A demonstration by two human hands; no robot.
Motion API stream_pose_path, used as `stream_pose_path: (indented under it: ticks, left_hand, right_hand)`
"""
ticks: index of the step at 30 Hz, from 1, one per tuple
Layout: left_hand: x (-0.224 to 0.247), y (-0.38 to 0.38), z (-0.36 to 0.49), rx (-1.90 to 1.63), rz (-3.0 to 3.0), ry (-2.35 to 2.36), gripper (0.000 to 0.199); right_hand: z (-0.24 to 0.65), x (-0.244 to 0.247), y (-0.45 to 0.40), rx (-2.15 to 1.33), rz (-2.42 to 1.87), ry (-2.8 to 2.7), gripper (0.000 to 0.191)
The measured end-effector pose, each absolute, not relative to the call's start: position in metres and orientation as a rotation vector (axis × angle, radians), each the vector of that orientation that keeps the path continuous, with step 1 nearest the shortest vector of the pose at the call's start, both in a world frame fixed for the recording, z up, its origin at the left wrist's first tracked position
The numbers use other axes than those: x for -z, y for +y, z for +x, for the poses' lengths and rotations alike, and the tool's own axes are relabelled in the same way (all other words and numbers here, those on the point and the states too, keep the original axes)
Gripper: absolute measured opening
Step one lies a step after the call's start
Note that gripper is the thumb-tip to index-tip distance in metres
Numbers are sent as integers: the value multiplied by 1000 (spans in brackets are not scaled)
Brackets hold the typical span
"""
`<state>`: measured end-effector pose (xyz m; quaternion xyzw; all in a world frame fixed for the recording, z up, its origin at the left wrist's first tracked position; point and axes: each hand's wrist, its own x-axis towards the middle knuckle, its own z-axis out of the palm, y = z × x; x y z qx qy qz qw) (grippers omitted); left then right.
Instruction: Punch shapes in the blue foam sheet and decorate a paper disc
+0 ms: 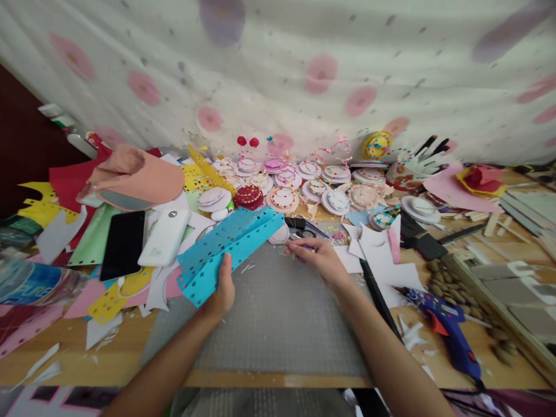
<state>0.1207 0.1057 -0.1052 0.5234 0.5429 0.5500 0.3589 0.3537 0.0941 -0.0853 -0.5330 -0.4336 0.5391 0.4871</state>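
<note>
My left hand (224,285) grips the lower right part of a blue paper sheet (230,246) that is folded lengthwise and punched with small shapes. The sheet is tilted above the left part of a grey cutting mat (282,324). My right hand (319,258) is over the mat's back edge, thumb and fingers brought together near some small purple and coloured bits; what they hold, if anything, is too small to tell. Just behind it lie black-handled scissors (304,226). A white paper disc (279,234) sits between the sheet and the right hand.
Small decorated paper hats (284,198) crowd the back. At left are a peach cap (141,176), a black phone (124,244), a white power bank (165,237) and a plastic bottle (39,282). A blue glue gun (452,324), a black pen (377,295) and paper scraps lie at right.
</note>
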Motion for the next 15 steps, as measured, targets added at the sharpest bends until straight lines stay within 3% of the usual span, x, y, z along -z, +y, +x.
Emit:
stream_pose_path:
  ticks: [15]
  left_hand:
    - [110,105,120,-1407,1440,1455,51]
  right_hand:
    - [349,80,94,-970,-1525,-1096,43]
